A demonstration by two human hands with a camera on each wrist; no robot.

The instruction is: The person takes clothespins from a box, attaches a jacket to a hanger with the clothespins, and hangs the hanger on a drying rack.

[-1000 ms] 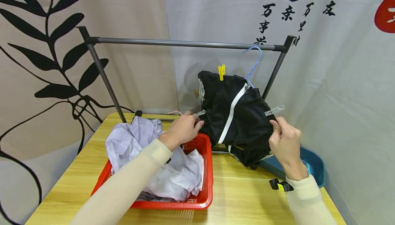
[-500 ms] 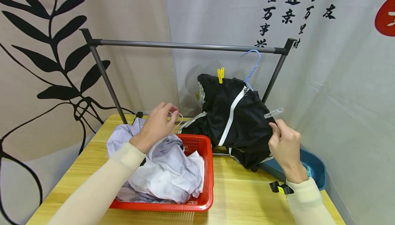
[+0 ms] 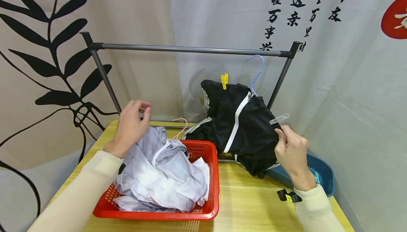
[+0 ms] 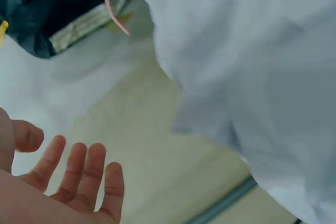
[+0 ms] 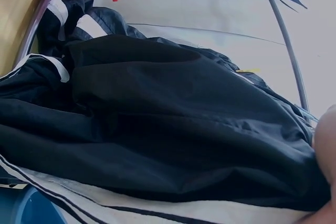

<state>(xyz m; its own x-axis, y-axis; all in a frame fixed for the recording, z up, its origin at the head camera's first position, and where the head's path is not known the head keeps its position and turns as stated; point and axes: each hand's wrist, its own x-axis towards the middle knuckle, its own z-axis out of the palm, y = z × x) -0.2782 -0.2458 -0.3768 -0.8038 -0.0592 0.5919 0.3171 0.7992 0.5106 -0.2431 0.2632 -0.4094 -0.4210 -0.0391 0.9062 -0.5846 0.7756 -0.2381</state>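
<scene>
At right, head view: the right hand (image 3: pixel 292 152) pinches the black garment (image 3: pixel 254 129) below the rail (image 3: pixel 190 49). Left wrist view: the left hand (image 4: pixel 65 195) is empty, fingers loose. Right wrist view: the black garment looks soft, probably light, slippery; best held by its edges.

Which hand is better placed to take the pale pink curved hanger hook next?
Probably the left hand: it looks empty, fingers relaxed, and sits nearer that hook. The right hand is farther off, pinching the black, white-striped fabric garment.

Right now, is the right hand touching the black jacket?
Touching. The head view shows the right hand pinching the black jacket at its edge, near the clear clothespin.
</scene>
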